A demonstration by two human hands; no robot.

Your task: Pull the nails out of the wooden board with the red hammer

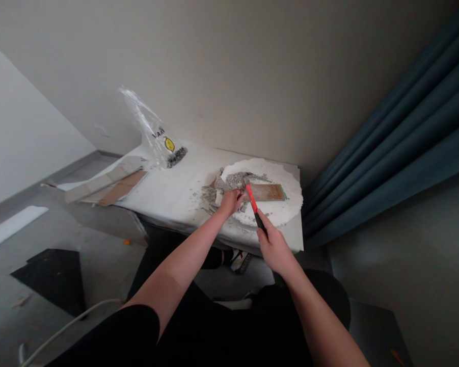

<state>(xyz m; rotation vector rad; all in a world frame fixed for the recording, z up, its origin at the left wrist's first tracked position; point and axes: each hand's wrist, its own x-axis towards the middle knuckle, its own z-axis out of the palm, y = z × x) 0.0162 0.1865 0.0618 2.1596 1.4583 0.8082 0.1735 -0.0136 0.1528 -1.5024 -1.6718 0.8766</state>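
Note:
My right hand (274,246) is wrapped around the black grip of a hammer (253,202) with a red upper handle. The hammer's head rests over grey rubble (237,179), where its outline is hard to make out. Close beside it, my left hand (231,200) has its fingers pinched together at the rubble's edge; what they hold is hidden. A flat brown slab (266,192) lies to the right of the hammer head. Slab and most of the rubble lie on a round white mat (278,216) with a wavy edge.
The low table (168,199) carries a clear plastic bag (153,130) with dark bits at its bottom, and torn cardboard (118,188) at the left. A blue-grey curtain (389,137) hangs at the right. A black sheet (53,278) and a cable (72,321) lie on the floor.

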